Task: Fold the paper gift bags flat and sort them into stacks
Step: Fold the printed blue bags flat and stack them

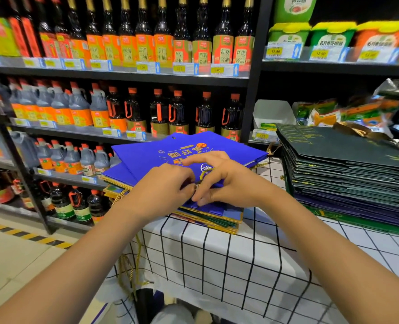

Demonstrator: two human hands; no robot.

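The fingers (195, 191) of both hands met over the near edge of the top bag. The left hand (163, 185) had its fingers curled and pinched something small at that edge, most likely the gold cord handle (204, 175), though the exact grip was partly hidden. The right hand (221, 181) pinched the same spot with thumb and bent fingers, while its index finger stretched out toward 10 o'clock, flat over the print.

The thing in hand was a royal-blue flat paper gift bag (189, 150), lying on top of a stack of blue and gold-edged folded bags (212, 218). From the fingers the bag spread away toward 12 o'clock, and its long axis ran roughly from 8 to 2 o'clock. Both hands were equally near, so I judge that the next move, tucking the cord in or squaring the bag on the stack, depended on this near edge.

The bag carried orange and white Chinese print, upside down to the viewer and too covered to read surely. At 3 o'clock stood a taller stack of dark green folded paper bags (348, 174) with gold lettering I could not read. Both stacks rested on a tabletop with a white black-grid cloth (240, 265). Behind were shelves of dark sauce bottles (147, 43); one label read 红烧酱油, and yellow price tags (275, 51) showed 12.90.
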